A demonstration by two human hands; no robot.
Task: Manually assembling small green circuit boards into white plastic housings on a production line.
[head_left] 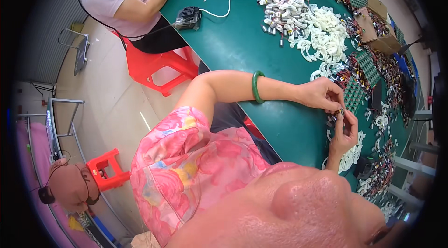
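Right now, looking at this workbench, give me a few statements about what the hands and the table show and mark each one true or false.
1. Both hands, left hand and right hand, meet over one small part. True.
2. The table is red. False: it is green.
3. A green bangle sits on the left wrist. True.
4. The stool beside the co-worker is blue. False: it is red.
5. White ring-shaped pieces lie heaped on the table. True.

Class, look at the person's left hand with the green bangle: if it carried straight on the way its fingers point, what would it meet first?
The left hand points toward the right hand; their fingertips already meet around a small part, so it would probably meet that hand first, though depth is unclear.
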